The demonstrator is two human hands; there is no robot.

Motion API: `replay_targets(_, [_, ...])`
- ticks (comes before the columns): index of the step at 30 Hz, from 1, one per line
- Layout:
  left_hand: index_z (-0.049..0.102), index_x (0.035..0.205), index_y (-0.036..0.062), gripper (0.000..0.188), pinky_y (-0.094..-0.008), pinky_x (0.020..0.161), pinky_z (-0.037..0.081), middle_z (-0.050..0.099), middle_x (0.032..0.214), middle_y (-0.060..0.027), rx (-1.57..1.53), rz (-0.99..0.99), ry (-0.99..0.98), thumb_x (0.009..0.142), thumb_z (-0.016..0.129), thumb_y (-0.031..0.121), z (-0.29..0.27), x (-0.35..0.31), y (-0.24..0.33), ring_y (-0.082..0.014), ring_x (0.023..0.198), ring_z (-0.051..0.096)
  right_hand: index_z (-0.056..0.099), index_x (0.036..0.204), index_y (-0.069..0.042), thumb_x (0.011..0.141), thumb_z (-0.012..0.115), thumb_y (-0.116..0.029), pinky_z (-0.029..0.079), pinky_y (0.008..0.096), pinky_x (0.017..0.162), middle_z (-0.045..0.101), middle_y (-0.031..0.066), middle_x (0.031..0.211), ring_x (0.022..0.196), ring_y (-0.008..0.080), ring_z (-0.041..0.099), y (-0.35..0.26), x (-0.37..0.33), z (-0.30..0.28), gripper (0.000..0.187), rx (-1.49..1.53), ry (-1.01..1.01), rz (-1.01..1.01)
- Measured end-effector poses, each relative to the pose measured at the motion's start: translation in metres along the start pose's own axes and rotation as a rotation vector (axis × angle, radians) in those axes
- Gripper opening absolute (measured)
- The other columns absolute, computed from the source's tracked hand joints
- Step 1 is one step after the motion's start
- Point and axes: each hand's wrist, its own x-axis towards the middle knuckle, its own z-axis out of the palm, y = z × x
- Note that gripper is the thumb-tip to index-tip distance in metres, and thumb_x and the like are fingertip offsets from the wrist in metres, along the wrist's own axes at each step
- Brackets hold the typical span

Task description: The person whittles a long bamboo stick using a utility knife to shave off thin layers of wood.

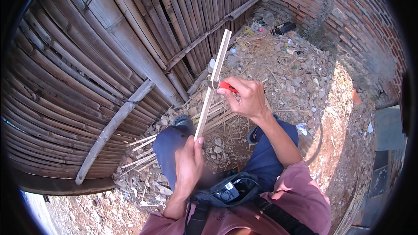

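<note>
Your right forearm (277,137), the longer one in view, comes in from between 4 and 5 o'clock and slants up toward the centre, its wrist bent so the fingers face 9 o'clock. Your left forearm (176,203) rises from between 6 and 7 o'clock, mostly shortened from above.

Your right hand (248,97), near the centre toward 3 o'clock, is closed on a red-handled tool (226,86), thumb and forefinger pinching the handle. Your left hand (188,161), toward 7 o'clock, is clamped around the lower end of a pale wooden strip (207,106), thumb laid on top.

That strip runs through the centre, its free end toward 12 o'clock. It looks long, straight and narrow, with a lengthwise line between its faces. The tool's curved metal end sits at its side; you cannot tell whether it bites in.
</note>
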Motion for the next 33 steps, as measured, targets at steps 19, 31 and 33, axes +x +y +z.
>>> replay_targets(19, [0.06, 0.092, -0.0014, 0.032, -0.0549, 0.053, 0.041, 0.057, 0.064, -0.0282, 0.098, -0.023, -0.041, 0.114, 0.057, 0.022, -0.01, -0.032, -0.031, -0.0534, 0.063, 0.061, 0.077, 0.1, -0.009, 0.103, 0.071, -0.043, 0.055, 0.0426, 0.061, 0.076, 0.0116, 0.076, 0.068, 0.0308, 0.076, 0.053, 0.026, 0.008, 0.034, -0.05, 0.007, 0.233])
replay_targets(31, [0.059, 0.091, -0.0009, 0.033, -0.0551, 0.052, 0.039, 0.057, 0.065, -0.0285, 0.094, -0.007, 0.012, 0.114, 0.058, 0.023, -0.012, -0.033, -0.046, -0.053, 0.062, 0.06, 0.077, 0.099, -0.01, 0.103, 0.069, -0.049, 0.055, 0.0456, 0.063, 0.074, 0.0121, 0.073, 0.069, 0.0342, 0.075, 0.057, 0.03, 0.035, 0.04, -0.028, -0.006, 0.198])
replay_targets(33, [0.059, 0.091, -0.0008, 0.033, -0.0553, 0.053, 0.039, 0.057, 0.065, -0.0286, 0.101, -0.009, 0.003, 0.114, 0.058, 0.023, -0.013, -0.032, -0.048, -0.0531, 0.062, 0.06, 0.077, 0.099, -0.01, 0.103, 0.068, -0.049, 0.055, 0.0455, 0.063, 0.073, 0.0127, 0.072, 0.068, 0.0341, 0.075, 0.058, 0.029, 0.037, 0.04, -0.047, -0.023, 0.207])
